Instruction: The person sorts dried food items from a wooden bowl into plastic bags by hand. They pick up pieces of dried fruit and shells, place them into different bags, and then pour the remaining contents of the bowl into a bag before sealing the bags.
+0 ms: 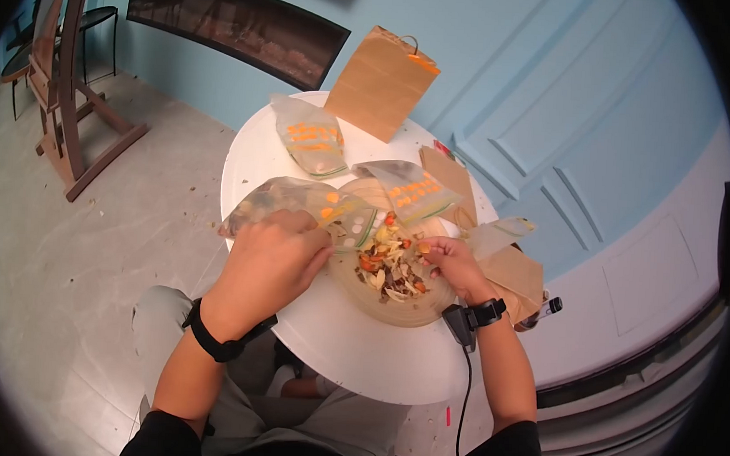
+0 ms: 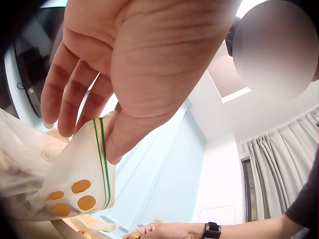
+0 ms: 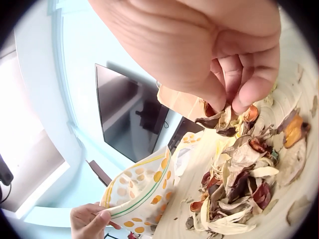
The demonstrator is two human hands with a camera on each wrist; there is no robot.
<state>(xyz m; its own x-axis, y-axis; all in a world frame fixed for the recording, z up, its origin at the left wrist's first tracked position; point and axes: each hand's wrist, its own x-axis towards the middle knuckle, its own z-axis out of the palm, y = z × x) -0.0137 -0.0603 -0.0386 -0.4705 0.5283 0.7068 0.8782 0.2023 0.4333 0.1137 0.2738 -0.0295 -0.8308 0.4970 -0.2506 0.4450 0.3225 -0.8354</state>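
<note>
Flakes (image 3: 223, 118), dried brown and orange, sit pinched in my right grip (image 1: 455, 265) over the mixed dried heap (image 1: 392, 267) on a round beige plate (image 1: 353, 290); my left grip (image 1: 273, 252) clamps a translucent orange-dotted zip bag (image 1: 288, 193) nearby. A loose pinch could scatter them; a careless tug could spill the bag.

At a round white table (image 1: 348, 361), a person's left hand (image 1: 277, 252), at nine o'clock of a tan tray (image 1: 405, 316) of dried plant pieces (image 1: 392, 267), grips a translucent zip bag (image 1: 300, 196); the right hand (image 1: 456, 264), at three o'clock, pinches a small piece (image 1: 423, 247). Beyond, at twelve o'clock, stands a brown paper bag (image 1: 382, 83) (orange strip (image 1: 426, 63) near its top).
</note>
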